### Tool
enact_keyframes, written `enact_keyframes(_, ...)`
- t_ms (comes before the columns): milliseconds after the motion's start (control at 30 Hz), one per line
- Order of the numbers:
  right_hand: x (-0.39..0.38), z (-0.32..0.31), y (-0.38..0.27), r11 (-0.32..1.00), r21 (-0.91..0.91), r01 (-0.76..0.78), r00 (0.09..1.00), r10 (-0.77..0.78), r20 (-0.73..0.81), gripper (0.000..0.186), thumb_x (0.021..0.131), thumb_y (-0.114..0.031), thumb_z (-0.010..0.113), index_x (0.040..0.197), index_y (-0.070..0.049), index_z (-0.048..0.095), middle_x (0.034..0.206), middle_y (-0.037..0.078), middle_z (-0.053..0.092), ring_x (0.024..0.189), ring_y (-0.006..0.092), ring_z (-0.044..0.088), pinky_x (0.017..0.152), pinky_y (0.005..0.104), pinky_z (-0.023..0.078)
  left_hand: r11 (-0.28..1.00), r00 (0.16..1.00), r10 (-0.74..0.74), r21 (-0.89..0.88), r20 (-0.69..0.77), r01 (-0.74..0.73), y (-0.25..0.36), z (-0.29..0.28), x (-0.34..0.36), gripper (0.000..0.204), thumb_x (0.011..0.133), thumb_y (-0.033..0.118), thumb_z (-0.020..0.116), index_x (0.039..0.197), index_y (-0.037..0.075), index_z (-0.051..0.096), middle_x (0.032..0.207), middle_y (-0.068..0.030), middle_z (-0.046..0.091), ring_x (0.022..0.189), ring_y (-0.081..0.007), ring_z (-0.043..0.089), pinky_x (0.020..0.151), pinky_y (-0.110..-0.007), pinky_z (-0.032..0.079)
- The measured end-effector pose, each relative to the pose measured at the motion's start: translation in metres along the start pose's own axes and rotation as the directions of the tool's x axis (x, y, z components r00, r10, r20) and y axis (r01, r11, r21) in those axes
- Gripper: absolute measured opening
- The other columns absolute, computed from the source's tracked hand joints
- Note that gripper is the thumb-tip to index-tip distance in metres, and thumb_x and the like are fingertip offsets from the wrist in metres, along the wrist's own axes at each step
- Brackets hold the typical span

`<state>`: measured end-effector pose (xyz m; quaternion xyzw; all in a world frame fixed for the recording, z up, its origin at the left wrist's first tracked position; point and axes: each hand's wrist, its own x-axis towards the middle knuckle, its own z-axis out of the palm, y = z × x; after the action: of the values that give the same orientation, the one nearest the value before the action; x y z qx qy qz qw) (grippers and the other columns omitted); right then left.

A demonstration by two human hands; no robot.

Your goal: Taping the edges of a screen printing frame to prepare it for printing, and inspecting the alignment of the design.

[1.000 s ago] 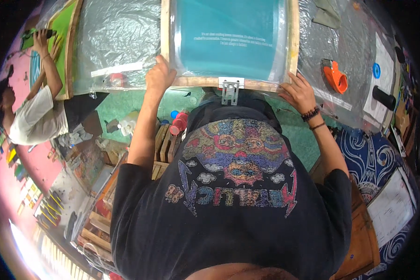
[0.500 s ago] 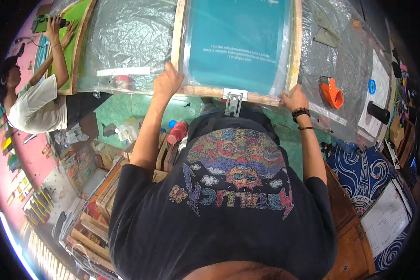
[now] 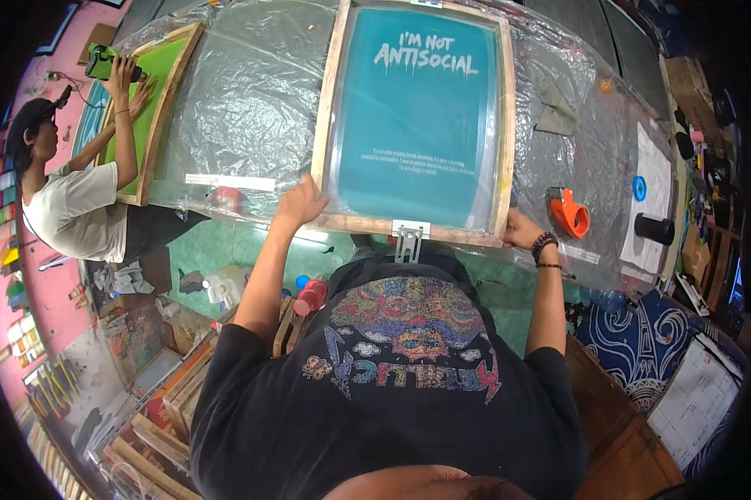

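A wood-framed screen with teal mesh and white lettering lies on a plastic-covered table in the upper middle. My left hand grips its lower left corner, fingers curled over the wood. At the lower right corner, my right hand, wearing bead bracelets at the wrist, is closed on the frame. A metal hinge bracket sits at the middle of the near rail, between my hands. To the right lie an orange tape dispenser, a grey cloth, a blue tape ring and a black cylinder.
A person in a white shirt at the left handles a green screen and a black-green object. Wooden frames are stacked below left, near bottles. A patterned blue cloth with papers lies below right.
The view has shifted, showing more of the screen's far end, with the near rail and both hands lower in the picture. My right fingers, earlier spread along the frame, are now curled round the corner.
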<state>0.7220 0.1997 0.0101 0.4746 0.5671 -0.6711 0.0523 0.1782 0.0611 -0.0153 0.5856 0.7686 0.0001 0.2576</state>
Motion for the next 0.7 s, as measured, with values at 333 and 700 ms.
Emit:
enact_keyframes(333,0.043,0.04,-0.035,0.794,-0.485,-0.366,0.718,-0.091,-0.69,0.075,0.086,-0.067,0.064,0.115,0.003,0.061,0.102,0.031,0.069,0.097,0.0499,0.066,0.084,0.0556,0.052,0.982,0.973,-0.154,0.078,-0.172,0.17,0.022,0.006,-0.013,0.063,0.091,0.056,0.067,0.111,0.0,0.046,0.084,-0.0241,0.073,0.077,-0.0423,0.073,0.069,-0.051,0.058)
enact_keyframes(700,0.105,-0.006,-0.068,0.963,-0.164,-0.216,0.416,-0.062,-0.907,0.075,0.085,-0.067,0.067,0.112,0.004,0.066,0.105,0.031,0.07,0.104,0.0481,0.067,0.089,0.0523,0.051,0.874,0.909,-0.327,-0.449,-0.258,0.187,0.03,-0.002,0.033,0.061,0.092,0.055,0.061,0.114,-0.002,0.063,0.097,-0.0314,0.071,0.095,-0.0481,0.069,0.083,-0.056,0.053)
